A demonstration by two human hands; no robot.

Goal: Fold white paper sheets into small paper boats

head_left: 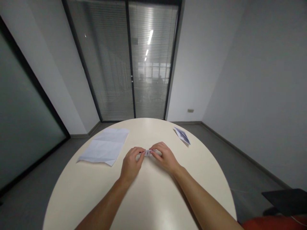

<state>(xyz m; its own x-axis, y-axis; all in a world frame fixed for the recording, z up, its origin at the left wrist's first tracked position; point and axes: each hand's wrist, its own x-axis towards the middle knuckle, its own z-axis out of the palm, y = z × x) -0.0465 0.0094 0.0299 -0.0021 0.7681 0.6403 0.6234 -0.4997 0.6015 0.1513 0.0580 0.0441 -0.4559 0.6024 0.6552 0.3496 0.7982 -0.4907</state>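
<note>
A small folded piece of paper (147, 153) is pinched between both my hands, above the middle of the round table (144, 195). My left hand (131, 161) grips its left end between thumb and fingertips. On the other end, the thumb and fingers of my right hand (166, 156) are closed. My fingers cover most of the paper, so its full shape is hidden. Left of my hands lies a large creased white sheet (105, 145). Toward the far right edge sits a folded paper piece (182, 135), with a dark bluish-grey inner face.
Behind the table stands a glass door with blinds (115, 80). A frosted glass panel (24, 111) is at the left. At the lower right, a black flat object (286, 201) stands beside something red (271, 223). A wall socket (190, 111) shows low on the far wall.
</note>
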